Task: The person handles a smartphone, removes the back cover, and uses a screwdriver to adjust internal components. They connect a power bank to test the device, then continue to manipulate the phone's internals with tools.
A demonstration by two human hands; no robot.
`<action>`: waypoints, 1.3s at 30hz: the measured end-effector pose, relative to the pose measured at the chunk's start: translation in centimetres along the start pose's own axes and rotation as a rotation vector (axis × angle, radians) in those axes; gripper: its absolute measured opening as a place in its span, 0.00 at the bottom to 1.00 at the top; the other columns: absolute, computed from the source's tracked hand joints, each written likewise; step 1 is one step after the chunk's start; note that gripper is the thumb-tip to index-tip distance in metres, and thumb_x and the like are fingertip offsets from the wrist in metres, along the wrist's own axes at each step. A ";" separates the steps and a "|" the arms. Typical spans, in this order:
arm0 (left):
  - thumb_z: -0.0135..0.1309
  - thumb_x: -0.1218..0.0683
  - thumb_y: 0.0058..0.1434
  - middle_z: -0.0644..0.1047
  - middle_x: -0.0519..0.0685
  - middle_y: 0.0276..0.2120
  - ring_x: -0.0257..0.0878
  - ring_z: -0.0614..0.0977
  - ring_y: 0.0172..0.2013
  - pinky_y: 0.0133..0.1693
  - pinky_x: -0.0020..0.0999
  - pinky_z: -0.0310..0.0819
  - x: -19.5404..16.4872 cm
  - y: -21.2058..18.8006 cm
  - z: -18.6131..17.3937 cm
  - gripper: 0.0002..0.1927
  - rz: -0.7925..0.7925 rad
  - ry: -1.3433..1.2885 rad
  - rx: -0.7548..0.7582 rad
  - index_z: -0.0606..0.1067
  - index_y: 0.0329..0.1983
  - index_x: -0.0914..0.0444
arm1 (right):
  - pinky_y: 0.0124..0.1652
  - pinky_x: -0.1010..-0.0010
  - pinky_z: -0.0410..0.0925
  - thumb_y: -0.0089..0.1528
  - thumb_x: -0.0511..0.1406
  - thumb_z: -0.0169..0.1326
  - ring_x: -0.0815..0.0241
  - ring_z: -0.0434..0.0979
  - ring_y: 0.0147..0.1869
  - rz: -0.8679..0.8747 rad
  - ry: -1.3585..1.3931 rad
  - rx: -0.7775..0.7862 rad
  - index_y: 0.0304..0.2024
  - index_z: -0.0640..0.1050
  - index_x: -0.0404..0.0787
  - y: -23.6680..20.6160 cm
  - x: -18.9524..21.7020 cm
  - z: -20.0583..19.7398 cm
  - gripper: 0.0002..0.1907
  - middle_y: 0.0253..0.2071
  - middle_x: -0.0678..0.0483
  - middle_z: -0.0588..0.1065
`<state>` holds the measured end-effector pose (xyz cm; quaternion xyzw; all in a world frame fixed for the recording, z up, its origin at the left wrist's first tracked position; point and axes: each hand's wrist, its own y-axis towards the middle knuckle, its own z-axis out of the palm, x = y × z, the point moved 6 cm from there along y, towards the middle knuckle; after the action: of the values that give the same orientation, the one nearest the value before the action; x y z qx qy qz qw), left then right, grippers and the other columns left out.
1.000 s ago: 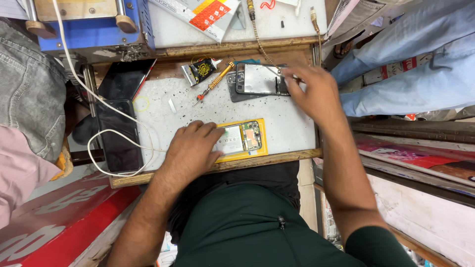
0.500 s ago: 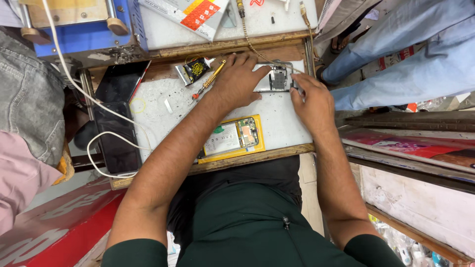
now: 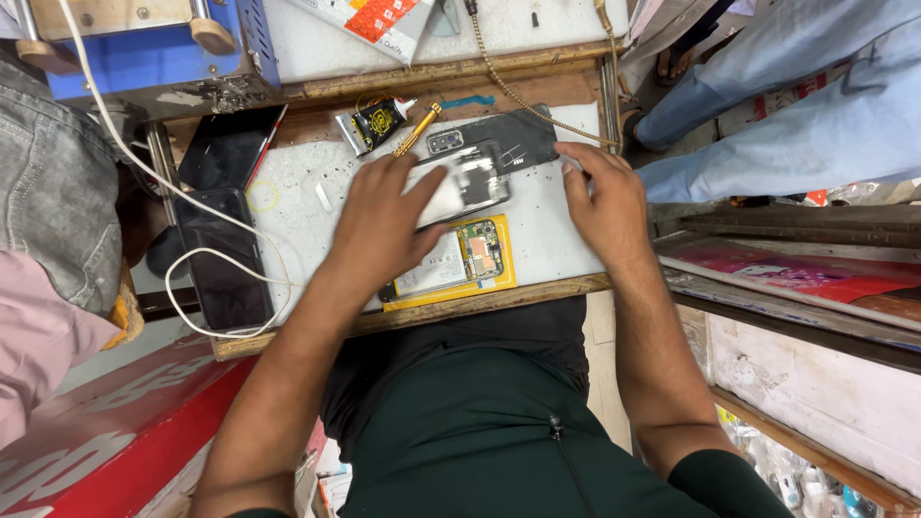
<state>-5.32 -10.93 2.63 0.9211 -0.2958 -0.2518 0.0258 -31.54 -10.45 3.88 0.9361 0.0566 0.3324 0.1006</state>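
- Cramped repair bench: a white work mat point(image 3: 566, 240) on a wooden-edged table, a blue machine point(image 3: 163, 58) at the far left, and another person's jeans-clad legs point(image 3: 815, 105) at the far right.
- Left hand point(image 3: 384, 225) lies flat on the mat, fingers spread and curled over the near end of a silvery phone frame point(image 3: 460, 187); it is gripping or pressing that part.
- Right hand point(image 3: 600, 201) rests on the mat beside the frame's other end, fingers drawn together near a dark back cover point(image 3: 508, 144). Whether it pinches something small, I cannot tell.
- An opened phone point(image 3: 451, 264), circuit board showing, lies on a yellow pad just nearer the body, partly under the left wrist.
- A yellow-handled screwdriver point(image 3: 417, 129) and a small black glue tube point(image 3: 374, 125) lie just past the left hand; two dark phones point(image 3: 221, 249) and a white cable point(image 3: 192, 211) lie off to the left.
- Judging by its looks, the frame is light, thin and stiff but easily bent, with smooth, slippery faces; holding it by the long edges seems safest, away from the camera opening.
- The bare board looks fragile; best touched at its rim only.
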 end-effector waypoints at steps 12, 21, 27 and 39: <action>0.70 0.46 0.51 0.71 0.60 0.62 0.62 0.66 0.65 0.64 0.59 0.57 4.8 -7.4 -3.1 0.33 -0.246 0.210 -0.047 0.76 0.60 0.60 | 0.44 0.67 0.72 0.67 0.27 0.55 0.56 0.80 0.46 -0.049 0.212 0.094 0.52 0.81 0.39 -2.2 7.1 0.1 0.12 0.50 0.48 0.81; 0.71 0.52 0.51 0.74 0.55 0.58 0.54 0.73 0.56 0.54 0.50 0.68 3.6 -4.7 -1.4 0.32 -0.223 0.124 -0.064 0.76 0.59 0.61 | 0.51 0.66 0.73 0.67 0.27 0.52 0.51 0.80 0.51 -0.757 1.115 0.413 0.51 0.79 0.36 -6.8 22.4 -12.8 0.10 0.50 0.45 0.80; 0.71 0.57 0.47 0.75 0.56 0.52 0.56 0.73 0.53 0.55 0.50 0.69 3.9 -4.7 -2.7 0.33 -0.159 -0.036 -0.176 0.74 0.57 0.63 | 0.51 0.66 0.74 0.68 0.27 0.52 0.51 0.81 0.50 -0.788 1.166 0.340 0.50 0.79 0.36 -5.9 24.0 -14.1 0.09 0.49 0.45 0.80; 0.59 0.64 0.69 0.80 0.55 0.43 0.44 0.84 0.40 0.40 0.32 0.80 7.3 -6.6 -3.9 0.08 -0.346 -0.252 -0.519 0.78 0.50 0.67 | 0.51 0.66 0.76 0.68 0.28 0.51 0.50 0.83 0.49 -0.648 1.049 0.250 0.48 0.78 0.37 -7.1 21.6 -13.7 0.07 0.48 0.45 0.80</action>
<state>5.19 -9.99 1.47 0.8821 -0.0618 -0.4311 0.1793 -23.79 2.22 25.90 0.5885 0.4177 0.6908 0.0449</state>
